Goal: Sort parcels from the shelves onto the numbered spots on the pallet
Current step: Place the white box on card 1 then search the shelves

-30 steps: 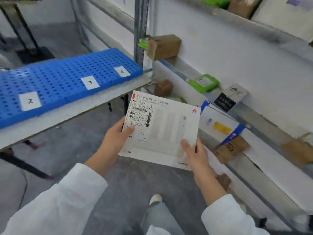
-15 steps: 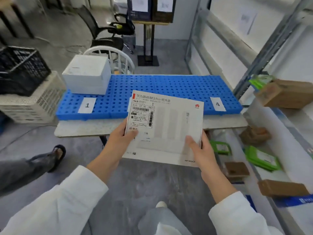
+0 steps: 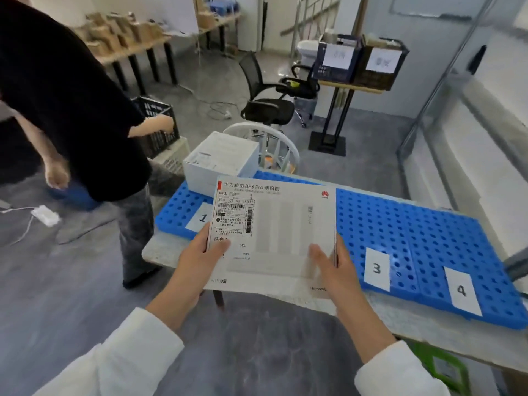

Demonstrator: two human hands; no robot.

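Observation:
I hold a flat white parcel (image 3: 285, 232) with a shipping label in both hands, above the near edge of the blue perforated pallet (image 3: 428, 238). My left hand (image 3: 204, 258) grips its lower left edge, thumb on the label. My right hand (image 3: 334, 267) grips its lower right corner. Paper labels 1 (image 3: 201, 218), 3 (image 3: 377, 268) and 4 (image 3: 461, 291) lie along the pallet's front. The parcel hides the pallet between labels 1 and 3. A white box (image 3: 221, 161) stands on the pallet behind label 1.
A person in a black top (image 3: 71, 110) stands at the left, close to the pallet's table (image 3: 171, 252). A white chair (image 3: 274, 141) and a black office chair (image 3: 268, 107) stand behind the pallet. Metal shelving (image 3: 457, 110) runs along the right. Cables lie on the floor at left.
My view has swung left from the shelves to the pallet. The parcel stays in both hands and now hangs over the pallet's front. A person in black has come into view at the left.

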